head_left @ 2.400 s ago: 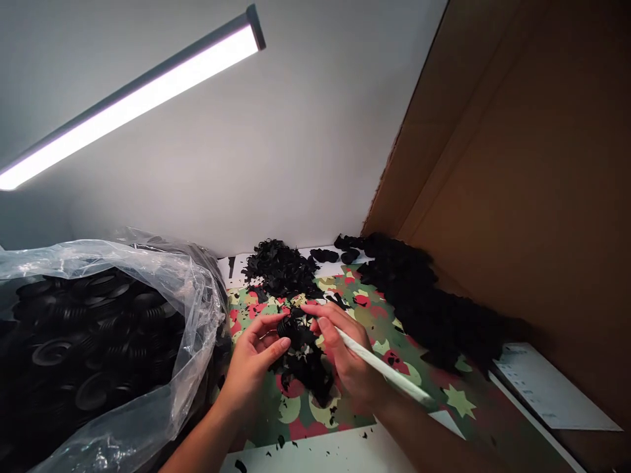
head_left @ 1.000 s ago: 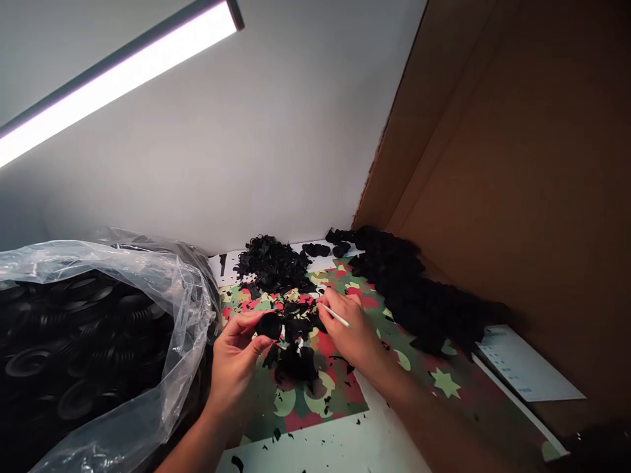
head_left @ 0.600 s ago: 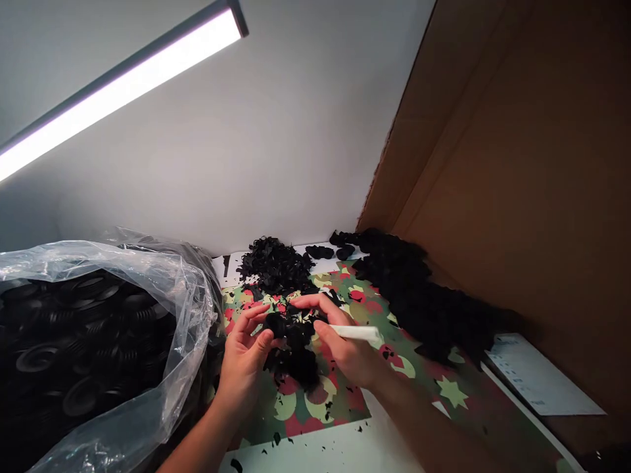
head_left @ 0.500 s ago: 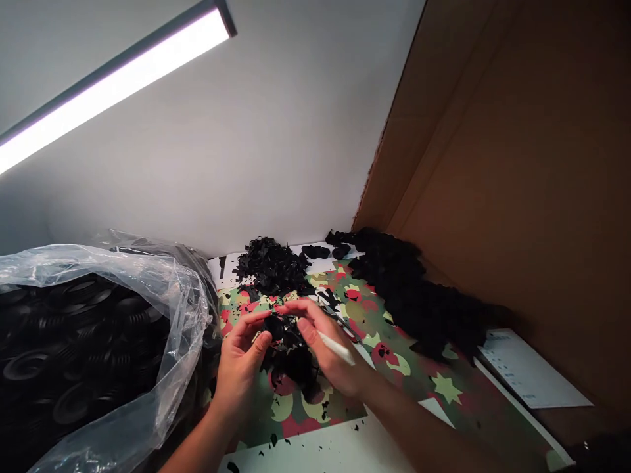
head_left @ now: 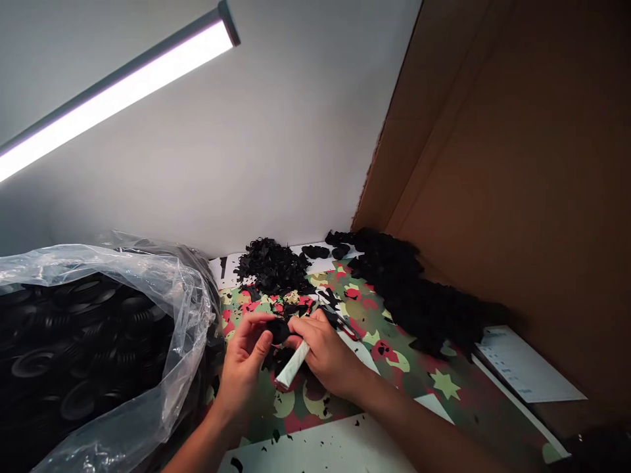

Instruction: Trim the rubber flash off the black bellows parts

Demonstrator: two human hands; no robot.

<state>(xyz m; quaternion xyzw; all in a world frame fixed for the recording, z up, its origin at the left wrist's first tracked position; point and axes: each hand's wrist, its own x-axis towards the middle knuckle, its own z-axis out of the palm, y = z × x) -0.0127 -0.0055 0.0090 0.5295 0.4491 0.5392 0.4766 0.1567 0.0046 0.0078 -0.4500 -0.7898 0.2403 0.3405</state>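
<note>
My left hand (head_left: 242,364) holds a small round black rubber-like part (head_left: 278,330) between its thumb and fingers. From the right, my right hand (head_left: 328,351) is closed around a tool with a white wrapped handle (head_left: 293,366), whose butt end points down toward me. Its working end is hidden by my fingers, which are at the right edge of the round part. Under both hands, black scraps lie on a patterned mat (head_left: 340,407) in green, red and yellow.
To the left stands a clear plastic bag (head_left: 185,328) full of black ringed parts (head_left: 83,355). Black trimmings (head_left: 271,266) are heaped at the back. A long pile of black pieces (head_left: 419,295) lies along the cardboard wall (head_left: 517,164). A white card (head_left: 532,368) rests at the right.
My right hand has turned and closed in on the round part, its fingertips now bunched. The white handle has swung from pointing right to pointing down and left.
</note>
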